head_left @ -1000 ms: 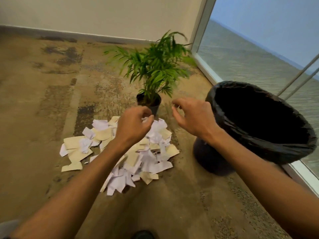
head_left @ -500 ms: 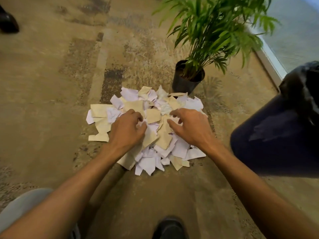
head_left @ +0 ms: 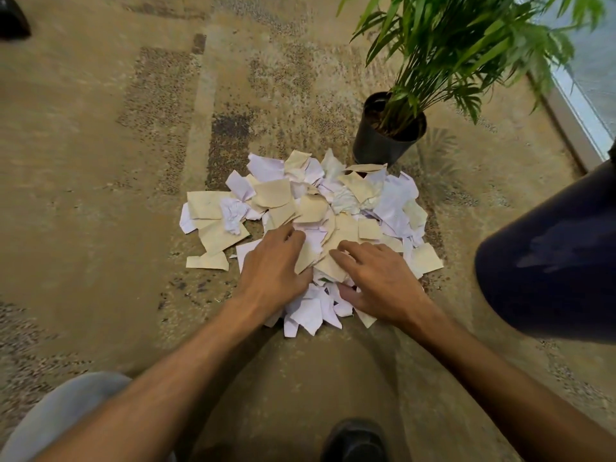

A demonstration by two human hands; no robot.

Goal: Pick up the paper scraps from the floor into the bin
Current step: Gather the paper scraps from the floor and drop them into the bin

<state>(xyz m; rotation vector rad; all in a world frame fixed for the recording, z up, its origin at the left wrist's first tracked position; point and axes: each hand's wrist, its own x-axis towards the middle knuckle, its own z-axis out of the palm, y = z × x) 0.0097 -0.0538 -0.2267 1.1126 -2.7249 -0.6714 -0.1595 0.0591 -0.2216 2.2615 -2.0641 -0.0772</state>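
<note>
The paper scraps (head_left: 310, 228), cream and pale lilac, lay heaped on the carpeted floor (head_left: 100, 211), just in front of a potted palm (head_left: 390, 135). We judged ourselves at the gathering step; next we would need to close both hands round a bunch and lift it to the dark bin (head_left: 550, 261) at our right. Our left hand (head_left: 273, 271) curled into the near scraps, gripping some; our right hand (head_left: 380, 281) pressed on them, fingers spread and loosely bent.
</note>
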